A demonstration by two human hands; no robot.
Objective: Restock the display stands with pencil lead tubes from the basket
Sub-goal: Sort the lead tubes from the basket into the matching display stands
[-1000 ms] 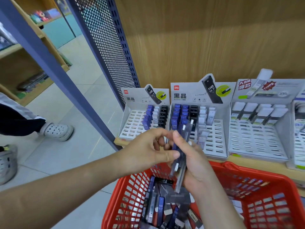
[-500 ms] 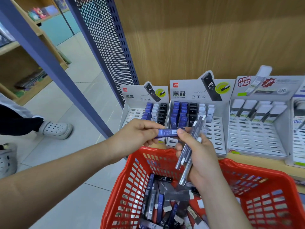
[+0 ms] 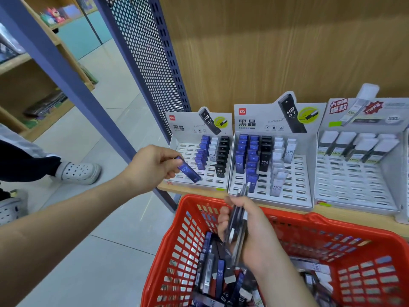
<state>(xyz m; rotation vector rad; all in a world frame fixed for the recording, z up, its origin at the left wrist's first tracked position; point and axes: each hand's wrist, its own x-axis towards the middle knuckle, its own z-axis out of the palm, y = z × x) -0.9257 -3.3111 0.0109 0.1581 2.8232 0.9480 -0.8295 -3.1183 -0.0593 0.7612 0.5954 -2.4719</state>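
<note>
Over the red plastic lattice basket (image 3: 177, 251), the right hand (image 3: 247, 231) was wrapped around a bundle of slim lead tubes (image 3: 236, 227), fingers closed, tubes standing nearly upright with their tips poking above the knuckles. Looked like a mix of dark and clear ones, but that bit was blurry so I couldn't say how many. More flat rectangular tubes (image 3: 218, 275) lay jumbled in the basket bottom, blue, black and clear, a few printed HB 0.7.

Out to the side, the left hand (image 3: 152, 167) pinched a single glossy blue rectangular lead tube (image 3: 188, 169) by its top end, tilted so the lower end pointed down at the front rows of the left grey cardboard display stand (image 3: 190, 127). That stand's slotted white tray had a blue column, a clear column and a black column, with lots of open slots. The middle grey cardboard stand (image 3: 267, 122) beside it was fuller at the back. Both sat on a pale wooden shelf edge (image 3: 354, 216), with wood-grain panelling (image 3: 276, 47) behind.
</note>
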